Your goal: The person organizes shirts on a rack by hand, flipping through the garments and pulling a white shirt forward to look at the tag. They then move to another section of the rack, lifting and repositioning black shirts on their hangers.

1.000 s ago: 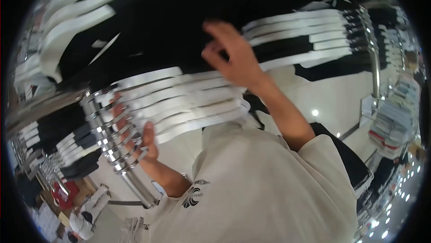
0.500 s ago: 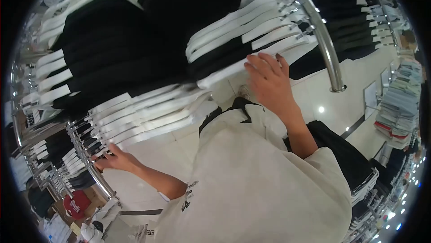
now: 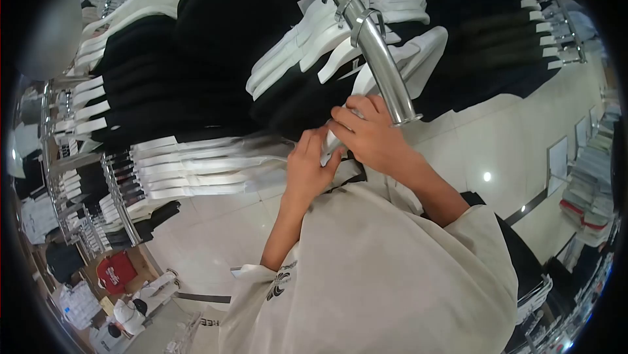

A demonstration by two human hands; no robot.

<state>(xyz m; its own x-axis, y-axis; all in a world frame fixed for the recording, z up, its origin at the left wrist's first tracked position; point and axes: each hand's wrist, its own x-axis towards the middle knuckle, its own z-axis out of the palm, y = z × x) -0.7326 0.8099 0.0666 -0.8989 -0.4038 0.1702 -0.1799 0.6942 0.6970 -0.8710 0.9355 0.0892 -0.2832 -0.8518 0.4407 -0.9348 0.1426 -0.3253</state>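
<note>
Both my hands are at the front white garment (image 3: 425, 59), which hangs near the end of a chrome rail (image 3: 386, 69). My left hand (image 3: 309, 165) pinches its near edge, thumb and fingers closed. Just to the right, my right hand (image 3: 374, 137) has its fingers bent over the same white edge, right below the rail's tip. Behind it hang white garments (image 3: 288, 53) and black garments (image 3: 294, 102) on the same rail. The fingertips of both hands are partly hidden by the cloth and by each other.
More white garments (image 3: 203, 167) hang on a lower rail (image 3: 121, 200) at the left. Dark clothes (image 3: 484, 59) hang at the right, and folded stacks (image 3: 585, 207) lie beyond the tiled floor (image 3: 458, 151). A red garment (image 3: 116, 271) shows at lower left.
My left hand has left the lower-left rail and come to the front white garment beside my right hand. My right hand has closed on that garment, which now hangs more slanted. The view has shifted.
</note>
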